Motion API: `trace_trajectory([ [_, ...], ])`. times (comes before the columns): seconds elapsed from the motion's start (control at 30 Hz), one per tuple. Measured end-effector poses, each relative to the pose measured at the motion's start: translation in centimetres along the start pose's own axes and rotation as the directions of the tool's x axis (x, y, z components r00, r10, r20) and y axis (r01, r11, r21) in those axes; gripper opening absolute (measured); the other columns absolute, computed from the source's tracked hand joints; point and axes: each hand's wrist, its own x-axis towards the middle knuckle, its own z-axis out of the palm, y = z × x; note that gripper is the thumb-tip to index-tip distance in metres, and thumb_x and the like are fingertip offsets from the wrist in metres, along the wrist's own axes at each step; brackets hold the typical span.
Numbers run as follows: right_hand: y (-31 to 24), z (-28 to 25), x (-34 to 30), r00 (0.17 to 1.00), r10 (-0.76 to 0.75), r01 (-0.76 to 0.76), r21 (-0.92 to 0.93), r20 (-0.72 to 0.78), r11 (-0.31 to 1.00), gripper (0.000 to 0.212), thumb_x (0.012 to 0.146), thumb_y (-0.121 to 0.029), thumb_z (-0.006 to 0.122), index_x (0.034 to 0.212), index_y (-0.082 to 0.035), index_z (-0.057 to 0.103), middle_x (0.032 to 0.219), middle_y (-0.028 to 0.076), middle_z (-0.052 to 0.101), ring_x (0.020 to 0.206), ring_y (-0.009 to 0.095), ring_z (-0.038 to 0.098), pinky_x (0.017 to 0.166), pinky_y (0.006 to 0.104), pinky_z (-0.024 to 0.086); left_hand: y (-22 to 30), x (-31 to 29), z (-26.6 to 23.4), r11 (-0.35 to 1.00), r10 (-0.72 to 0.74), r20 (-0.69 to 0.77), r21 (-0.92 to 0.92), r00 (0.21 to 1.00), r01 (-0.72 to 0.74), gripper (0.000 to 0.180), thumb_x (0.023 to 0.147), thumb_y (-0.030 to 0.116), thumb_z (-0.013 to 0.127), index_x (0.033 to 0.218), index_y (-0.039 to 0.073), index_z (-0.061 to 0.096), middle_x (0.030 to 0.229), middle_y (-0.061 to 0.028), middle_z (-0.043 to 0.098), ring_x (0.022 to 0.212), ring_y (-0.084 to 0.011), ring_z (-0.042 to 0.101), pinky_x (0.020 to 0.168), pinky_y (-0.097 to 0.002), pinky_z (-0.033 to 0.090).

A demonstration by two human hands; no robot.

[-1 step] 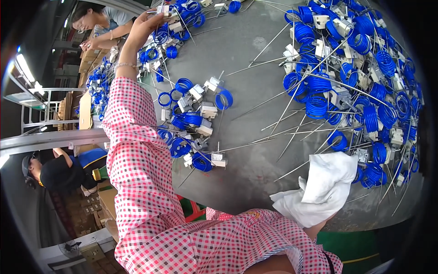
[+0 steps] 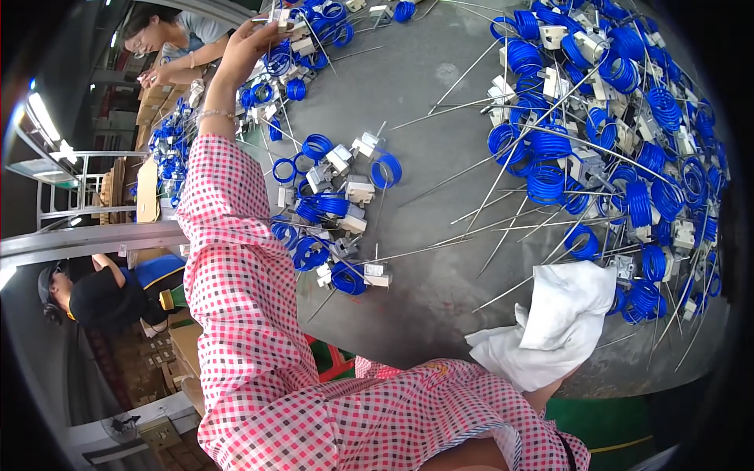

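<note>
My left hand stretches far out to the upper left, fingers bent and closed on the white box of a thermostat. Around it lie more thermostats with coiled blue tubes and thin metal rods. In front of my body, a bunched white cloth covers my right hand; the forearm runs in under it. The fingers there are hidden, but the cloth appears gripped. Left of the cloth is a smaller cluster of thermostats.
A large heap of thermostats covers the right of the grey table, rods sticking out leftward. One co-worker works at the upper left, another person at the left. A metal rail crosses the left side.
My left hand shifts very slightly at the thermostat. The cloth and the heaps stay where they are.
</note>
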Motion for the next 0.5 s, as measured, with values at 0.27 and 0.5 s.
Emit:
trace_trajectory([
  [0.27,4.0,-1.3,0.6,0.983,-0.185,0.185,-0.001,-0.001,0.983,0.031,0.075,-0.008,0.055,0.104,0.002,0.047,0.081,0.006,0.053,0.062,0.012,0.051,0.047,0.0241,0.047,-2.3,-0.3,-5.8,0.958,-0.166,-0.332,-0.279,0.929,0.072,0.032,0.079,0.022,0.052,0.104,0.004,0.046,0.090,-0.0101,0.058,0.081,-0.0176,0.057,0.073,-0.0254,0.044],
  [0.5,4.3,-2.3,1.6,0.969,0.181,-0.203,0.126,0.166,0.971,0.035,0.073,-0.009,0.055,0.105,0.000,0.046,0.085,0.008,0.052,0.073,0.014,0.051,0.057,0.0259,0.047,-5.0,4.7,-16.1,-0.240,0.473,-0.028,0.958,0.880,0.160,0.035,0.075,0.034,0.050,0.090,0.002,0.055,0.078,-0.0144,0.060,0.066,-0.0236,0.059,0.058,-0.0369,0.047],
])
